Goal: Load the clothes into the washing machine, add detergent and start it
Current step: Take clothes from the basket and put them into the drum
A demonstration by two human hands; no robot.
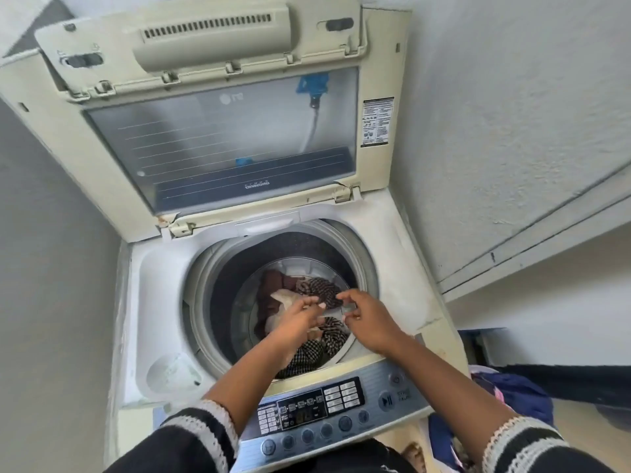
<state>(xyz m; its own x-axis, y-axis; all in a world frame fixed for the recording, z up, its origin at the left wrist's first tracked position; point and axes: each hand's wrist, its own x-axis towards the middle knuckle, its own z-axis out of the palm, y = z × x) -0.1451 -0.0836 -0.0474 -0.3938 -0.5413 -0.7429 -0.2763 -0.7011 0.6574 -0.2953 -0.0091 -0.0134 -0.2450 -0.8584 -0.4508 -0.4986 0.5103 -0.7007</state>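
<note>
Both hands reach into the drum [218, 302] of the washing machine [392, 268]. The left hand [297, 319] has loosely curled fingers; whether they hold cloth cannot be told. The right hand [367, 319] pinches something small and pale. The clothes [307, 288] lie just below the fingertips.

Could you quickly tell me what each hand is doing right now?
Left hand: over the drum, fingers curled; whether it holds anything cannot be told.
Right hand: open, holding nothing.
</note>
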